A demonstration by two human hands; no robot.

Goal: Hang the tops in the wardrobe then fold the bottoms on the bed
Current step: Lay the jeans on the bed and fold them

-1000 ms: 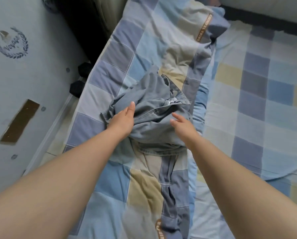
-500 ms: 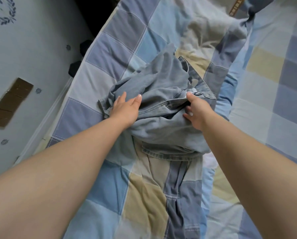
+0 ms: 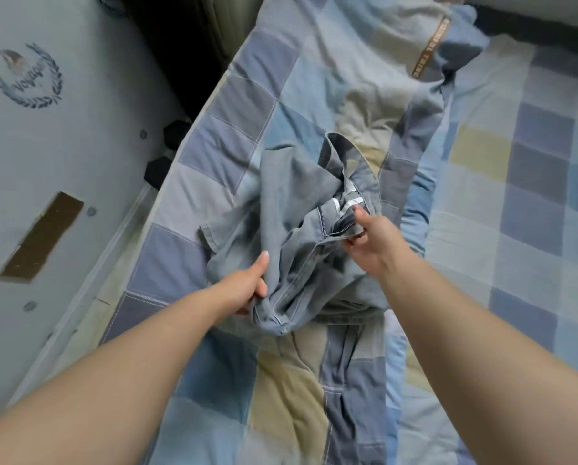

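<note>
On the bed [image 3: 532, 203], atop a rumpled checked quilt [image 3: 234, 135] in blue, grey and pale yellow squares, lies a bunched pair of grey-blue jeans [image 3: 291, 203]. Jeans sit roughly mid-quilt, crumpled, fly open with zipper [image 3: 343, 228] showing. Both of the person's bare arms reach forward over the quilt.

Left hand [image 3: 247, 290]: grip clamped on a gathered fold of denim at the near lower edge of the pile, thumb on top, fingers curled under the cloth.

Right hand [image 3: 368, 239]: grip clamped on the waistband area just beside the zipper, thumb and fingers pinching the fabric.

A brown woven label strip [image 3: 430, 50] runs along the quilt's far edge. Left of the bed: pale panel with a wreath emblem [image 3: 29, 80] and a brown rectangular patch [image 3: 41, 236]. Two small dark objects [image 3: 167, 152] sit in the gap beside the bed; cannot tell what they are.
</note>
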